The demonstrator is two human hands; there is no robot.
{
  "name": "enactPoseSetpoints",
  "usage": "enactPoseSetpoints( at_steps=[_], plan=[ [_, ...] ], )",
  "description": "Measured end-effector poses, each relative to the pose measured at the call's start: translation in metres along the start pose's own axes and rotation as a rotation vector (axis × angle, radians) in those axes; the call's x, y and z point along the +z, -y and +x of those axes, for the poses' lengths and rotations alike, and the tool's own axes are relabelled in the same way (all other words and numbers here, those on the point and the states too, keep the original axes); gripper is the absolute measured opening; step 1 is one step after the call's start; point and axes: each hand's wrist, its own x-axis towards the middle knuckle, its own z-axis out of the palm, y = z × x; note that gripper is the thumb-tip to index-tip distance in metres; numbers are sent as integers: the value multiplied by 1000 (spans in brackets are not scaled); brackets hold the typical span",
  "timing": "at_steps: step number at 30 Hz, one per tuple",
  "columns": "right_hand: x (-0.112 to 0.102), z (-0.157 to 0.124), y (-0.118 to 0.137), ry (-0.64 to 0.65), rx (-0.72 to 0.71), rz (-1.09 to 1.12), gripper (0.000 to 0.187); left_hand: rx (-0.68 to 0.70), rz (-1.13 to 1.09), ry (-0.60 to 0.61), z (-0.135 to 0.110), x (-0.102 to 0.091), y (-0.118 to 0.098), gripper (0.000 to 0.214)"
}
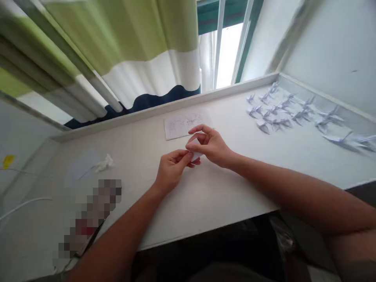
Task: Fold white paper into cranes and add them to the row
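A small folded piece of white paper (196, 154) is pinched between my two hands above the middle of the desk. My left hand (174, 167) grips its lower left side between thumb and fingers. From the upper right, my right hand (209, 145) holds the same paper, its index finger arched above the thumb. My fingers cover much of the paper, so the exact fold cannot be made out. Just behind my hands lies a sheet or pad (178, 126) with printed lines and writing.
Several folded white paper cranes (282, 107) stand at the desk's back right. A crumpled tissue (105, 163) lies at the left, beside a pale flat sheet (84, 162). A blurred-out object (95, 213) rests near my left forearm. A raised ledge (132, 114) edges the desk below the curtain (123, 35).
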Motion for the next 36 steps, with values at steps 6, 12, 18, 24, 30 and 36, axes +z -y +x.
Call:
enactPoseSetpoints(
  at_steps=[6, 12, 18, 24, 30, 36],
  plan=[
    [-1, -3, 1, -13, -31, -52, 49, -62, -38, -6, 0, 1, -4, 35],
    [-5, 4, -5, -90, -24, -32, 30, -53, -120, -158, 5, 0, -2, 39],
    [-5, 1, -8, 19, -81, -140, 40, -33, -107, -260, 8, -3, 1, 31],
    [-6, -1, -7, 63, -36, -164, 44, 24, -15, -273, 9, -5, 3, 26],
    [-6, -1, -3, 87, -8, -215, 48, 113, 55, -289, 9, -6, 0, 26],
    [-8, 0, -2, 103, 14, -218, 48, 69, 58, -268, 11, -9, -5, 23]
  ],
)
